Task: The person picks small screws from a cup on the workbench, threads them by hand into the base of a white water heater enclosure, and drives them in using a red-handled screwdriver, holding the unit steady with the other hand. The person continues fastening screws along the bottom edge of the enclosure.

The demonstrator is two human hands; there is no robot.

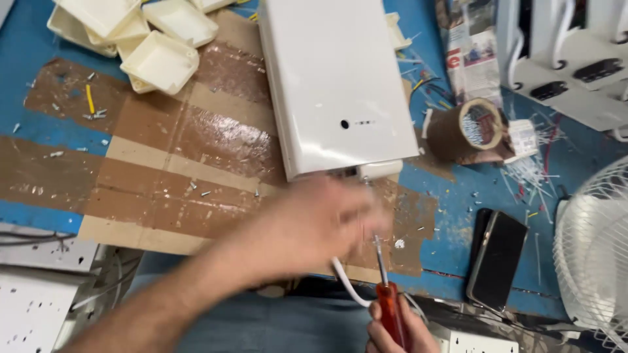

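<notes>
A worker's right hand (392,333), at the near edge of a blue workbench (26,131), closes its fingers round the red handle of a screwdriver (387,294), shaft pointing up toward the near end of a white appliance casing (333,78). The casing lies flat, face up, on taped cardboard (163,163), which seems to cushion it. The left hand (314,222), blurred by motion, reaches across just below the casing's lower edge, apparently to steady it; whether its fingers grip anything cannot be told. A white cable (345,287) trails down from under that hand. Small cream plastic trays (140,33) sit stacked at the far corner; a roll of brown tape (474,131), a dark phone (497,258) and a white fan (592,248) lie to the right.
</notes>
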